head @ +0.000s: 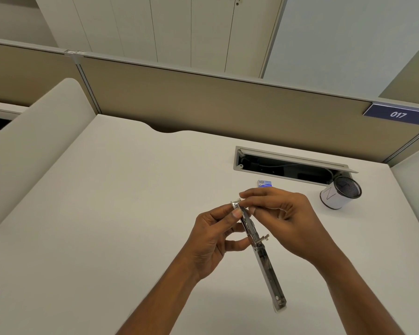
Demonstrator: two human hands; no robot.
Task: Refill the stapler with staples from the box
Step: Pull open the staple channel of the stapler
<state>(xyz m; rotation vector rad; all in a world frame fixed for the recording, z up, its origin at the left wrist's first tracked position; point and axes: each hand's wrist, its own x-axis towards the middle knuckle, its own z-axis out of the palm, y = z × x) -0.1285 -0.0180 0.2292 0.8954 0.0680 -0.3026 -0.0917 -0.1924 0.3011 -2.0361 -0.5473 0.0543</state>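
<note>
Stapler is opened flat and held in the air over the middle of the white desk, lying diagonal: far end up between both hands, near end hanging free toward the desk's front edge. Left hand pinches the upper part, thumb and fingers closed on the metal magazine. Right hand has its fingertips closed at the stapler's top end; can't tell if a staple strip is between them, too small. Staple box sits on the desk just beyond the right hand, between it and the cable slot. Slot is an open recess with its lid raised, cables inside. Mesh pen cup stands to the right of the hands, next to the slot's right end, apart from the right hand. Open room: the whole left half of the desk is bare surface, also the strip in front under the forearms. Back edge closed off by a beige partition, with a "017" plate at right. A padded cream divider runs along the left edge.
</note>
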